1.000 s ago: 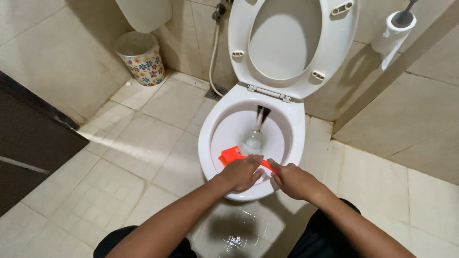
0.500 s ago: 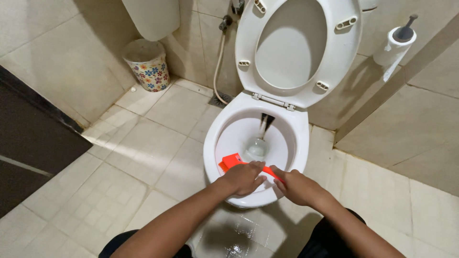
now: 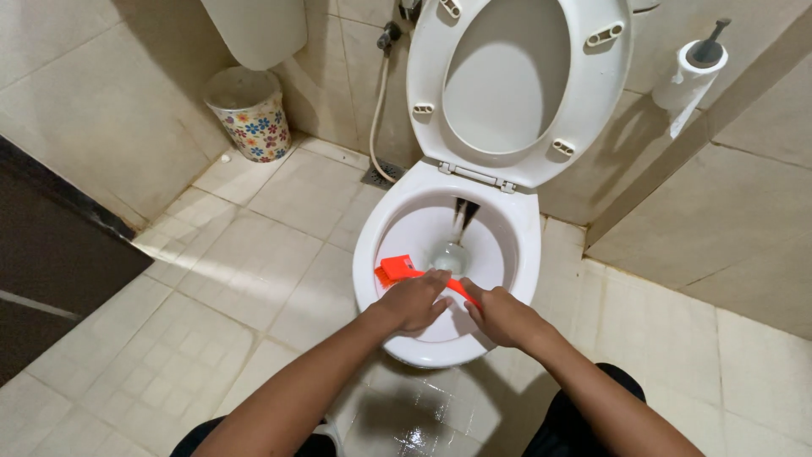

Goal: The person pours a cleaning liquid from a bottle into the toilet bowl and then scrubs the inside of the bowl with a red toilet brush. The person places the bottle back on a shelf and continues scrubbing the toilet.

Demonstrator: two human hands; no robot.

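Orange brush [image 3: 404, 271]: bright orange plastic, flat rectangular head, thin straight handle running from the head toward 4 o'clock. Head sits inside the toilet bowl [image 3: 507, 228] against the inner wall at 9 o'clock, just under the rim. My left hand [image 3: 412, 300] is curled over the handle mid-length, fingers closed on it. My right hand [image 3: 501, 315] is closed around the handle's rear end at about 5 o'clock of the bowl; handle shows as a short orange strip between the two hands. Both hands hover over the front half of the bowl. Bowl is white, water pool and dark drain at its centre toward 12 o'clock. Seat and lid [image 3: 516, 85] are tipped up at 12 o'clock. Hose [image 3: 378, 127] hangs down the wall at 11 o'clock. Flowered waste bin [image 3: 250, 114] stands in the corner at 10 o'clock, well apart. Toilet paper roll [image 3: 689, 76] on its holder at 2 o'clock. Floor tiles [image 3: 254, 254] beige, wet and shiny patch at 6 o'clock between my knees.
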